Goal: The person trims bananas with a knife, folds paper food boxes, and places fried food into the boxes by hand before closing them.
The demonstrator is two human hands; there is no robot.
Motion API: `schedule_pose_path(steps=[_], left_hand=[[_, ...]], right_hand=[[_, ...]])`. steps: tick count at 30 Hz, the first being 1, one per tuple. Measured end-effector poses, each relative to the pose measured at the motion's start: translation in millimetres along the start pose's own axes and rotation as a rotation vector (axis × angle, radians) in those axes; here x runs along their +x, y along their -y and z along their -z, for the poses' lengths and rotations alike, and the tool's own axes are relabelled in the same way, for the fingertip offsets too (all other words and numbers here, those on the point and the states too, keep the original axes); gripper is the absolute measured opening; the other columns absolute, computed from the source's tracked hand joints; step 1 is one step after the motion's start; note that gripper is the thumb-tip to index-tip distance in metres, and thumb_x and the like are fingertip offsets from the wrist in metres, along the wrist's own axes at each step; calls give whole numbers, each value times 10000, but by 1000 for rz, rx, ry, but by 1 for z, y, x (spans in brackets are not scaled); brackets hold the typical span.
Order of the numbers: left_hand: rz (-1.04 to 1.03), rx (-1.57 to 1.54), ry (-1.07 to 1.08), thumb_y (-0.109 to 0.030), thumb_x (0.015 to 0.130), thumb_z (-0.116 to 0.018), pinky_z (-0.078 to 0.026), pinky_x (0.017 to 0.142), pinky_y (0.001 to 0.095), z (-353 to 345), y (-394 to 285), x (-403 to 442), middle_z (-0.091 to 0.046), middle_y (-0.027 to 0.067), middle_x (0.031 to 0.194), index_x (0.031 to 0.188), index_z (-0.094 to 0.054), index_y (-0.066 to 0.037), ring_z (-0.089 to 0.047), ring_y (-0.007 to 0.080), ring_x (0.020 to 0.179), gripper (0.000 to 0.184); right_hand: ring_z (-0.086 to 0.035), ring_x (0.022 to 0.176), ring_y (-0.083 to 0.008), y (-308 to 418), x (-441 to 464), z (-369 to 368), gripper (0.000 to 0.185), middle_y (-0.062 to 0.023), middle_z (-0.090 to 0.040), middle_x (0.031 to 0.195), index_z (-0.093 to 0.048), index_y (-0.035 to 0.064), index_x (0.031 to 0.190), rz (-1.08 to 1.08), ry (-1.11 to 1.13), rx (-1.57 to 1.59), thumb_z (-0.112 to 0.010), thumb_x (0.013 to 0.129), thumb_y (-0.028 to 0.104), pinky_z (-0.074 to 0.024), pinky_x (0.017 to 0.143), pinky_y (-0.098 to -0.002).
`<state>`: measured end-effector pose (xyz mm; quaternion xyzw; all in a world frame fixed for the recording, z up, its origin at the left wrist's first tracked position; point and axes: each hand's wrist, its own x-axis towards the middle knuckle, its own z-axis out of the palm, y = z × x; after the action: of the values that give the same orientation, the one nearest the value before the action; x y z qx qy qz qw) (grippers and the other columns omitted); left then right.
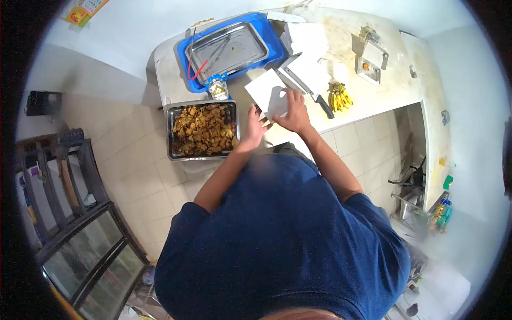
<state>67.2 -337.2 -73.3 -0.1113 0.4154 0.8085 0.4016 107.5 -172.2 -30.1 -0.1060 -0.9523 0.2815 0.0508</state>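
A square white cardboard piece (263, 92), perhaps a box, is in front of me at the counter's near edge. My right hand (292, 113) grips its near right side, thumb low and fingers bent over the top. My left hand (254, 129) is at its near left corner, fingers spread; whether they touch the card is unclear. Just left of that hand stands a black tray (169, 133) filled with browned, chopped food pieces (205, 128). A large knife with a black handle (324, 106) lies to the right of the card.
Behind the food, a blue tub (274, 40) holds a metal tray (258, 53) and red-handled tongs (198, 70). A blue-and-white packet (217, 87) stands between. Rightward are white card sheets (312, 40), bananas (340, 98) and an open white box (372, 60). A dark rack (58, 181) stands left.
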Motion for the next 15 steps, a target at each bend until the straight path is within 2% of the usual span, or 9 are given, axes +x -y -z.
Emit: schedule_pose_path(steps=[6, 9, 12, 15], left_hand=[[3, -5, 24, -669, 941, -364, -376, 1030, 490, 7, 6, 1, -367, 91, 1447, 1438, -297, -72, -447, 289, 1244, 779], [-7, -41, 39, -685, 929, -379, -373, 1032, 491, 12, 7, 4, -369, 83, 1444, 1436, -300, -74, -451, 291, 1237, 798], [30, -64, 80, -705, 932, -338, -336, 1044, 498, 22, 9, 9, -328, 39, 1481, 1485, -230, -124, -411, 264, 1240, 809], [79, -122, 64, -702, 936, -332, -318, 1067, 519, 30, 8, 14, -315, 87, 1494, 1485, -225, -126, -385, 328, 1304, 803]], right_hand=[[-410, 1222, -451, 18, -1, -12, 1001, -246, -396, 1316, -341, 81, 1391, -129, 21, -80, -810, 571, 411, -431, 945, -558], [-417, 1211, -457, 11, 1, -20, 1018, -254, -399, 1311, -321, 81, 1402, -111, 23, -38, -802, 573, 422, -428, 944, -563], [-423, 1205, -460, 5, 5, -22, 987, -265, -411, 1291, -349, 70, 1387, -55, 43, 22, -792, 579, 422, -431, 954, -542], [-447, 1180, -456, 0, 10, -16, 927, -281, -453, 1248, -389, 59, 1359, 1, 67, 127, -780, 601, 422, -431, 963, -518]])
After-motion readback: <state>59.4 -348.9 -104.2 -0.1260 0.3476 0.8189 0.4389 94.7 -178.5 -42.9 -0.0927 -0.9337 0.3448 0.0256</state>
